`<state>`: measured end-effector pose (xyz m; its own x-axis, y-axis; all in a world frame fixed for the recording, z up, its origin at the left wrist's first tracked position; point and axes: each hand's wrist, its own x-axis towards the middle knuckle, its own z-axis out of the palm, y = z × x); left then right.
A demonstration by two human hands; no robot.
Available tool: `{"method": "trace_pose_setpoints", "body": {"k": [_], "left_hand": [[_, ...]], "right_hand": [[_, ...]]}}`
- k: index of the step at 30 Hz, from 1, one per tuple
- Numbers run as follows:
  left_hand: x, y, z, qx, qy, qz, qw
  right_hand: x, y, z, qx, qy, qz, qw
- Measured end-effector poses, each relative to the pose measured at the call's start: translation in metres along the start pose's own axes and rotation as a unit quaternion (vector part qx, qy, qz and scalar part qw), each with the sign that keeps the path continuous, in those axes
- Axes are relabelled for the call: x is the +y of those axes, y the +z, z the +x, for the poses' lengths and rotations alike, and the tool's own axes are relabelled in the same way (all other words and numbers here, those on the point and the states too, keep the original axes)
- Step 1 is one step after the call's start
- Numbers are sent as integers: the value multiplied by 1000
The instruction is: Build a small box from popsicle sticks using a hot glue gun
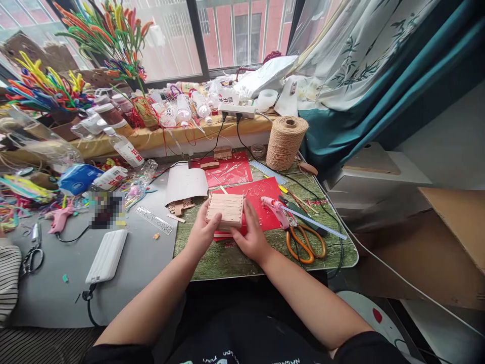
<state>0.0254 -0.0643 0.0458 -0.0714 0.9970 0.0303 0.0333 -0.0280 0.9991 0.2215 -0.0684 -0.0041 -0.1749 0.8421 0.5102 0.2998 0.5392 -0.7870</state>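
Observation:
A small box of pale wooden sticks [225,208] sits between both my hands, over a red sheet [261,199] on a green mat [242,255]. My left hand [202,233] grips its left side, thumb on the near corner. My right hand [252,235] grips its right side, fingers closed against it. A pink glue gun [278,210] lies just right of my right hand, with orange-handled scissors [305,242] beside it.
A spool of jute twine [285,142] stands at the back. Bottles, a power strip [237,109] and coloured pipe-cleaner flowers [113,30] crowd the windowsill. On the grey table at left lie a white power bank [107,255], another pink glue gun [59,218] and scissors [32,253].

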Motion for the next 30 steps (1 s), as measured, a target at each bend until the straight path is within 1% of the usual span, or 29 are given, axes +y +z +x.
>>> {"method": "trace_pose_setpoints", "body": {"k": [2, 4, 5, 7, 10, 13, 16, 18, 19, 21, 23, 24, 25, 27, 30], "left_hand": [[-3, -13, 13, 10, -5, -13, 1000], [-8, -26, 27, -2, -33, -40, 999], [-11, -31, 34, -8, -42, -44, 998], [-17, -38, 47, -21, -54, -47, 997], [-23, -39, 60, -40, -61, -40, 997], [-25, -35, 66, -55, -54, -23, 997], [-27, -31, 66, -50, -16, -22, 998], [-29, -33, 61, -48, 17, -33, 998], [-29, -35, 58, -56, 32, -39, 997], [-31, -41, 49, -98, 65, -35, 992], [-33, -47, 41, -143, 100, 1, 985], [-33, -49, 37, -155, 115, 25, 981], [-34, -50, 34, -155, 125, 46, 979], [-34, -50, 31, -136, 133, 68, 979], [-33, -46, 30, -100, 145, 67, 982]], "right_hand": [[-5, -2, 0, -23, -14, -3, 1000], [-10, -2, 1, -32, -21, 2, 999], [-10, -1, 1, -24, -20, 7, 999], [-9, 2, 2, 11, -12, 19, 1000], [0, 7, 2, 61, 13, 29, 998], [8, 10, 0, 49, 38, 25, 998], [9, 10, -1, 32, 47, 23, 998], [8, 11, -1, 33, 46, 22, 998], [8, 11, 0, 33, 45, 21, 998], [7, 11, 0, 35, 46, 14, 998], [6, 11, 0, 41, 44, 9, 998], [7, 11, 0, 43, 41, 8, 998], [7, 12, -1, 44, 37, 8, 998], [8, 12, -1, 44, 28, 10, 999], [8, 13, 0, 43, 22, 22, 999]]}}
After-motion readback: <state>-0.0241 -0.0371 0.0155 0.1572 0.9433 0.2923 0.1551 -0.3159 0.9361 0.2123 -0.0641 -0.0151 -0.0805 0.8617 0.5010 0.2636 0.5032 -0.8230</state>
